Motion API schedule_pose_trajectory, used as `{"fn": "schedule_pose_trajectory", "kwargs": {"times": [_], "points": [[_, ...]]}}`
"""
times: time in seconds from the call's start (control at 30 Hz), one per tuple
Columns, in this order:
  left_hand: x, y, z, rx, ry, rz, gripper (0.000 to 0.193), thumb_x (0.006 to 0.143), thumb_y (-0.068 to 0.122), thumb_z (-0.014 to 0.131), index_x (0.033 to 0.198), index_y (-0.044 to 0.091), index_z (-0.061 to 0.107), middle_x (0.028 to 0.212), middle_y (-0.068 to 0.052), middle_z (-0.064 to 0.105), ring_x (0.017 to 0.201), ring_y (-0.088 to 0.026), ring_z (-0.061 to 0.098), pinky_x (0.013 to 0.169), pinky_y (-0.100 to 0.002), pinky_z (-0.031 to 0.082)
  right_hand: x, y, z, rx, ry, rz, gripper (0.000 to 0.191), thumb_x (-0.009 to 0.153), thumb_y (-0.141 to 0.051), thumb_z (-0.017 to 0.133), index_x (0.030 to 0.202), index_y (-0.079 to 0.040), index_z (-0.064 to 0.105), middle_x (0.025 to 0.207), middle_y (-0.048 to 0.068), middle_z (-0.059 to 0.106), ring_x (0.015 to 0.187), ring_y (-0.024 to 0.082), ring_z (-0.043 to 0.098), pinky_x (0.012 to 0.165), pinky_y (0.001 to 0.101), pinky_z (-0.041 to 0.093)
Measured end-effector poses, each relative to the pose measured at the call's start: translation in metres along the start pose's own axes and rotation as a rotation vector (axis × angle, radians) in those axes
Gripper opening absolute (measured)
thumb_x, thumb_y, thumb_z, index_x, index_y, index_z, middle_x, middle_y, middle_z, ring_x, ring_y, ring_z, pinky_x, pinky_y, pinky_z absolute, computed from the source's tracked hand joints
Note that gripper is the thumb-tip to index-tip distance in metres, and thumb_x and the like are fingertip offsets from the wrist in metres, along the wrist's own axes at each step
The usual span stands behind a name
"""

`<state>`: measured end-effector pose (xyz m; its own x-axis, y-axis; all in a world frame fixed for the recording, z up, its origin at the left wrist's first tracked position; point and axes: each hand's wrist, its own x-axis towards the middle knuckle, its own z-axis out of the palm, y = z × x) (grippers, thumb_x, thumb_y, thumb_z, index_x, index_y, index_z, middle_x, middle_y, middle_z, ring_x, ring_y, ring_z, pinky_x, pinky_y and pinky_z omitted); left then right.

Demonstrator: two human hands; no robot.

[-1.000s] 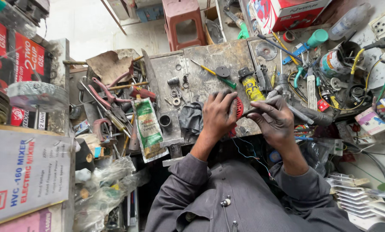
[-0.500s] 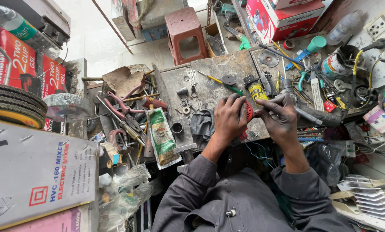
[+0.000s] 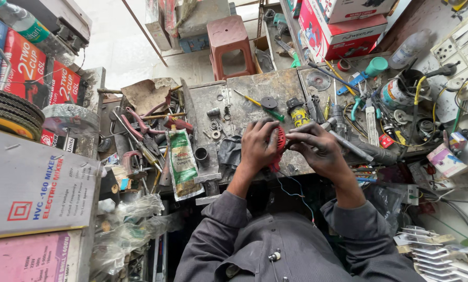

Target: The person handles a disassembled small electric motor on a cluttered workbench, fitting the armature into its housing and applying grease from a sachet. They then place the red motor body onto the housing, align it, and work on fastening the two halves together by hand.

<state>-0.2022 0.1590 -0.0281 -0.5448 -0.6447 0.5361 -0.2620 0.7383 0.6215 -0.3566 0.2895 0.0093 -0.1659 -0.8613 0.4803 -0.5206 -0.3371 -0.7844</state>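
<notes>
The left hand point(image 3: 257, 146) is wrapping its grip around a red power-tool housing point(image 3: 279, 149) at the desk's point(image 3: 255, 89) front edge, while the right hand point(image 3: 317, 149) is pinching at its top end; keeping the housing braced low against the desk should be steadying the fingertip work, with the thin wires point(image 3: 296, 193) dangling below left slack

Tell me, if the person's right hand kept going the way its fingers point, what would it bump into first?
The right hand points leftward, fingertips already at the red ribbed part held by the left hand. It would likely press into that part first, with the left hand just behind; depth is hard to judge.
</notes>
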Motion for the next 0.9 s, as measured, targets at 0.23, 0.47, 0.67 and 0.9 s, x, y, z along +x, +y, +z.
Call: {"fn": "schedule_pose_trajectory", "kwargs": {"times": [0.23, 0.47, 0.67, 0.9], "points": [[0.001, 0.004, 0.002, 0.035, -0.025, -0.014, 0.025, 0.095, 0.021, 0.064, 0.116, 0.01, 0.073, 0.119, -0.011, 0.072, 0.106, -0.034, 0.064, 0.094, -0.042, 0.051, 0.007, 0.015, 0.008, -0.062, 0.235, -0.004, 0.032, 0.08, -0.009, 0.09, 0.106, -0.009, 0.071, 0.094, 0.005, 0.059, 0.08, 0.015, 0.066, 0.071, 0.0288, 0.053], [-0.002, 0.0, 0.008, 0.063, -0.004, 0.011, 0.029, 0.091, 0.018, 0.065, 0.118, 0.011, 0.073, 0.122, -0.013, 0.07, 0.107, -0.036, 0.063, 0.095, -0.043, 0.051, 0.012, 0.011, -0.004, -0.291, 0.091, -0.172, 0.041, 0.083, 0.008, 0.079, 0.121, -0.002, 0.072, 0.089, 0.004, 0.066, 0.095, 0.029, 0.061, 0.088, 0.0428, 0.051], [-0.001, 0.001, 0.011, 0.058, 0.026, -0.027, 0.022, 0.094, 0.02, 0.066, 0.113, 0.013, 0.075, 0.115, -0.008, 0.072, 0.107, -0.033, 0.064, 0.095, -0.042, 0.052, 0.015, 0.019, -0.015, 0.003, -0.043, -0.126, 0.039, 0.091, -0.002, 0.08, 0.127, -0.011, 0.071, 0.108, 0.006, 0.064, 0.093, 0.016, 0.064, 0.081, 0.0294, 0.053], [-0.002, 0.004, 0.011, 0.046, 0.045, -0.05, 0.022, 0.094, 0.021, 0.066, 0.112, 0.012, 0.075, 0.11, -0.009, 0.073, 0.102, -0.033, 0.064, 0.092, -0.041, 0.052, 0.013, 0.016, -0.012, 0.016, -0.017, -0.187, 0.042, 0.089, -0.006, 0.079, 0.13, -0.01, 0.068, 0.109, 0.009, 0.055, 0.096, 0.02, 0.06, 0.085, 0.0322, 0.052]]}}
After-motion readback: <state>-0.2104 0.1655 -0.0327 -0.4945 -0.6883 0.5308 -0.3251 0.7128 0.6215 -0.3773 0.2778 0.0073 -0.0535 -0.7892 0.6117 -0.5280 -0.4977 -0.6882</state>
